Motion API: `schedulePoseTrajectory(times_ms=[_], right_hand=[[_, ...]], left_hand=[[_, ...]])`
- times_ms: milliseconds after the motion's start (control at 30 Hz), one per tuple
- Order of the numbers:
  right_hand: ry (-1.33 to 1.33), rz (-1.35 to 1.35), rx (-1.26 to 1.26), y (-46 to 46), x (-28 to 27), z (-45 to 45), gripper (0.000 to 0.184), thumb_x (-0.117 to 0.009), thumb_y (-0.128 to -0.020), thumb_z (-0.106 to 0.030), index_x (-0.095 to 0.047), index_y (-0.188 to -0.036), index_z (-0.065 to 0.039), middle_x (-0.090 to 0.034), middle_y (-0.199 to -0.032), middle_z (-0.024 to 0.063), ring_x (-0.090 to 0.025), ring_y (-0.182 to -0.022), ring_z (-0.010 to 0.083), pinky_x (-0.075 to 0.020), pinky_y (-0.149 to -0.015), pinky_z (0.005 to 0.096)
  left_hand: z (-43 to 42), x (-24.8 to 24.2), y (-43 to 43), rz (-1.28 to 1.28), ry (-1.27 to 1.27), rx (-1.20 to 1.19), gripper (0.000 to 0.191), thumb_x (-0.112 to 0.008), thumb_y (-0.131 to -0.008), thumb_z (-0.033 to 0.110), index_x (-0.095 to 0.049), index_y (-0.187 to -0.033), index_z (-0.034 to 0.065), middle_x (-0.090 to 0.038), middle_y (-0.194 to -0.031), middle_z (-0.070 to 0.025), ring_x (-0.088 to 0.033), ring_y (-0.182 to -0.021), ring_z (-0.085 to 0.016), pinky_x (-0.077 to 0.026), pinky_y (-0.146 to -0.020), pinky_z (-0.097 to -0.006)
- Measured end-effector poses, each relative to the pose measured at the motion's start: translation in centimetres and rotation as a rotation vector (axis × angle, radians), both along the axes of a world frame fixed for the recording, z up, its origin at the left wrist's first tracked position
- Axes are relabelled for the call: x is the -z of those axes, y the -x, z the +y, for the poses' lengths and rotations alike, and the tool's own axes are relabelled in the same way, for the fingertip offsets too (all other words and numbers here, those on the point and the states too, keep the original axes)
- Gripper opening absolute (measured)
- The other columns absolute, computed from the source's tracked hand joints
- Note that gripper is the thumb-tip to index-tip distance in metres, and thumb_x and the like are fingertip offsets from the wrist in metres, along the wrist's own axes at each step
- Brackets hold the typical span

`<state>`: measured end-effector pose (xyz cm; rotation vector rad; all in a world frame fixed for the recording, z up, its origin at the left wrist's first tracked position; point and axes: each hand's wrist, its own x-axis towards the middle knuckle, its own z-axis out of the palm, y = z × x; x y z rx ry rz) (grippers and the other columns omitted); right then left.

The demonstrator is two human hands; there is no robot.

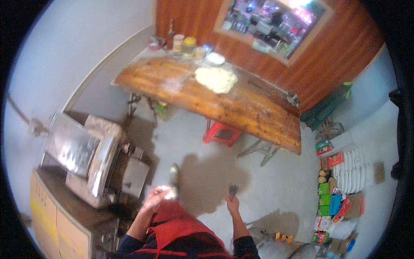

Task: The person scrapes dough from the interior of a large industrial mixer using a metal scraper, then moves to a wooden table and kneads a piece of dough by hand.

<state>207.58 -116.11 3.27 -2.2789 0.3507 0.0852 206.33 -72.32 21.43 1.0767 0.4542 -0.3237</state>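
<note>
My left hand [154,197] grips a small bright white object [170,192] in front of my red apron [184,223]; glare and blur hide what it is. My right hand [232,205] is closed around a short dark bundle [233,190], spread at its top like a brush, though its kind is unclear. Both hands are over the floor, apart from each other. Beyond them stands a long wooden worktable [258,119] with pale, flour-like patches. A large, pale, lumpy mass that looks like dough [216,80] lies on it.
Jars, including one with a yellow lid [189,46], and a white bowl [215,59] stand at the table's back. Below is a red plastic stool [221,132]. A metal-topped appliance [72,145] is at left; boxes [324,200] line the right wall.
</note>
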Motion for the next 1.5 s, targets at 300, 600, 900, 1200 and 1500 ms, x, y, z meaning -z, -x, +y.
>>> schedulePoseTrajectory(times_ms=[300,600,900,1200,1500], right_hand=[[0.299,0.44,-0.031,1.4,3.7,1.4,0.029,-0.051,-0.094,-0.03,-0.069,-0.079,-0.012,-0.068,-0.084,0.013,-0.065,-0.077,0.0302,-0.0526,-0.068,0.0428],[0.011,0.39,0.185,-12.0,5.6,-1.5,0.033,-0.048,-0.097,-0.027,-0.064,-0.075,-0.007,-0.061,-0.069,0.009,-0.061,-0.066,0.0255,-0.0505,-0.061,0.0404],[-0.002,0.224,0.073,-47.2,-3.4,-10.3,0.037,-0.063,-0.091,-0.035,-0.059,-0.104,-0.001,-0.063,-0.095,0.0212,-0.061,-0.091,0.0403,-0.0478,-0.073,0.0468],[-0.131,0.138,0.178,-58.1,-10.5,-8.3,0.033,-0.066,-0.092,-0.024,-0.06,-0.113,0.001,-0.067,-0.092,0.0084,-0.061,-0.084,0.0194,-0.0486,-0.074,0.0363],[-0.053,0.235,0.283,-53.2,-12.1,-0.1,0.022,-0.062,-0.091,-0.022,-0.065,-0.092,0.0,-0.069,-0.079,0.0088,-0.064,-0.074,0.0229,-0.0491,-0.071,0.0359]], left_hand=[[-0.1,-2.2,-37.2,-0.262,-0.477,0.267,0.021,-0.067,-0.093,0.015,-0.07,-0.108,0.0015,-0.069,-0.09,-0.002,-0.063,-0.082,-0.013,-0.051,-0.075,-0.0289],[-3.0,-1.4,-66.1,-0.602,-0.649,0.212,0.026,-0.063,-0.085,0.006,-0.068,-0.111,0.0034,-0.072,-0.097,-0.0108,-0.067,-0.089,-0.017,-0.053,-0.079,-0.0332],[-6.4,-0.7,-82.4,-0.609,-1.164,0.182,0.026,-0.068,-0.083,0.024,-0.065,-0.1,0.0032,-0.069,-0.086,-0.0181,-0.069,-0.081,-0.033,-0.054,-0.071,-0.0422],[-12.3,3.5,-91.9,-0.778,-1.39,0.298,0.019,-0.066,-0.088,0.011,-0.066,-0.106,0.0043,-0.065,-0.104,-0.0143,-0.064,-0.097,-0.032,-0.053,-0.087,-0.0399],[-12.2,10.2,-89.0,-0.811,-1.484,0.642,0.075,-0.07,-0.081,0.023,-0.039,-0.15,0.0206,-0.02,-0.159,-0.0218,-0.017,-0.148,-0.04,-0.016,-0.119,-0.0543]])
